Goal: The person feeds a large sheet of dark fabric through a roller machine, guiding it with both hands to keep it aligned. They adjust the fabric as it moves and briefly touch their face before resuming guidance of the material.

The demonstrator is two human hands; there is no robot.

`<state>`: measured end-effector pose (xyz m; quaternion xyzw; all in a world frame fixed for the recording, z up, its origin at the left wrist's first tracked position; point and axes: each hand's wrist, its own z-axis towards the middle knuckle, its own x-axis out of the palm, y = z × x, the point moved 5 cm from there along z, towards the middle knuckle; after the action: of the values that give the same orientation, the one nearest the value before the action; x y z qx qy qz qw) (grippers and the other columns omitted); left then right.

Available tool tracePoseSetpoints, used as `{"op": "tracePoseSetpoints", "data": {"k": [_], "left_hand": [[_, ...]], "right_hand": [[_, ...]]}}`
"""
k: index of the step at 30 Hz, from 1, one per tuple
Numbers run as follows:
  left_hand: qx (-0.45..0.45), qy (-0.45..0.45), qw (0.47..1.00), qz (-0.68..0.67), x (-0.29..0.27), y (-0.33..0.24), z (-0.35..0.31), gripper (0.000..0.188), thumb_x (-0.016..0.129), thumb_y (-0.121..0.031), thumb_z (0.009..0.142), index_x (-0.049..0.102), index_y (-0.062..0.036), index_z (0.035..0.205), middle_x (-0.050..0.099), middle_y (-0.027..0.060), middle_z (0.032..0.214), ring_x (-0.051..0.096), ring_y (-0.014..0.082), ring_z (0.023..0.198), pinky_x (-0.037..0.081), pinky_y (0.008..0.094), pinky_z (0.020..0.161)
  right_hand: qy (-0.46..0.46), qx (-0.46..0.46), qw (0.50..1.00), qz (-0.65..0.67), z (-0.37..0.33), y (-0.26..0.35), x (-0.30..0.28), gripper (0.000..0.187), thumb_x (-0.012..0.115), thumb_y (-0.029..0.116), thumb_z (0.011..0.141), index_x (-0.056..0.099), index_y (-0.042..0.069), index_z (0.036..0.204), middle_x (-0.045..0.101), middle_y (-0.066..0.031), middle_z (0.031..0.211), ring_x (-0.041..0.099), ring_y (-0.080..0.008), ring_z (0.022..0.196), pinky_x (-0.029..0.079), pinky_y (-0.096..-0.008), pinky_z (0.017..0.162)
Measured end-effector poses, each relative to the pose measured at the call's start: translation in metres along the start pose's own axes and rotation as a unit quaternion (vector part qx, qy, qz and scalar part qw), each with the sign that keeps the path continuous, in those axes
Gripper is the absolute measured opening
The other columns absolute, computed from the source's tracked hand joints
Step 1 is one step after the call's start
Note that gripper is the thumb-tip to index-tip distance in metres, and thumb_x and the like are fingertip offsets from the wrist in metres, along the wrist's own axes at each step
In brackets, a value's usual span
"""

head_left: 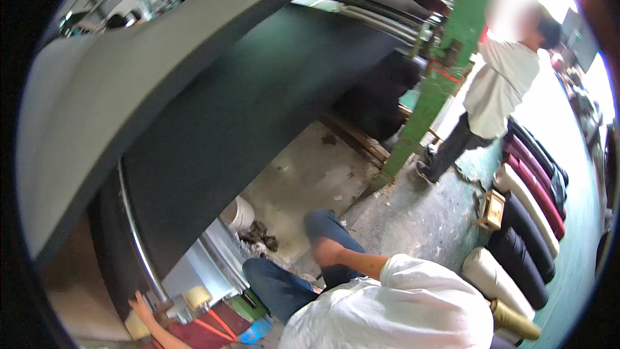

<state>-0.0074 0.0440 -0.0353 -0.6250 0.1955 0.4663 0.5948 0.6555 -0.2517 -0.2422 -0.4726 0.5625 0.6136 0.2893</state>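
At the lower left, my left hand (pixel 140 307) has its fingers stretched out at the edge of a wide black fabric sheet (pixel 213 123), beside the end of a shiny metal bar (pixel 137 236). A yellowish tape roll (pixel 197 296) sits by the bar's end. Whether my fingers press on the fabric or only hover by it, I cannot tell. My right hand (pixel 328 252) lies over my right knee; its fingers are blurred and partly hidden. A broad grey fabric sheet (pixel 103 97) arches overhead on the left.
A green machine post (pixel 426 113) stands right of the black fabric. Beyond it, a person in a white shirt (pixel 500 84) stands. Several fabric rolls (pixel 497 278) lie at the right, with a small wooden stool (pixel 491 210) among them. A white bucket (pixel 240 213) stands near my knees.
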Motion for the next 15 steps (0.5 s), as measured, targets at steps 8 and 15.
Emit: {"op": "tracePoseSetpoints", "data": {"k": [8, 15], "left_hand": [[-0.017, -0.033, 0.997, 0.061, -0.010, -0.115, -0.047, 0.090, 0.059, -0.049, 0.080, 0.024, 0.0132, 0.135, 0.047, 0.0328, 0.125, 0.047, 0.0382, 0.120, 0.035, 0.0361, 0.100], [-0.092, -0.043, 0.992, 0.075, -0.021, -0.144, -0.074, 0.099, 0.057, -0.056, 0.078, 0.015, 0.0087, 0.140, 0.051, 0.0319, 0.121, 0.050, 0.0392, 0.116, 0.039, 0.0388, 0.097]], "right_hand": [[-0.036, -0.039, 0.998, 0.027, 0.006, -0.015, 0.008, 0.021, 0.057, 0.027, 0.073, 0.064, 0.007, 0.070, 0.064, -0.0112, 0.079, 0.060, -0.0271, 0.089, 0.037, -0.0408, 0.099], [-0.041, -0.057, 0.997, 0.013, 0.009, -0.014, 0.010, 0.021, 0.058, 0.026, 0.073, 0.067, 0.007, 0.072, 0.066, -0.0092, 0.080, 0.061, -0.0238, 0.087, 0.037, -0.0400, 0.100]]}}
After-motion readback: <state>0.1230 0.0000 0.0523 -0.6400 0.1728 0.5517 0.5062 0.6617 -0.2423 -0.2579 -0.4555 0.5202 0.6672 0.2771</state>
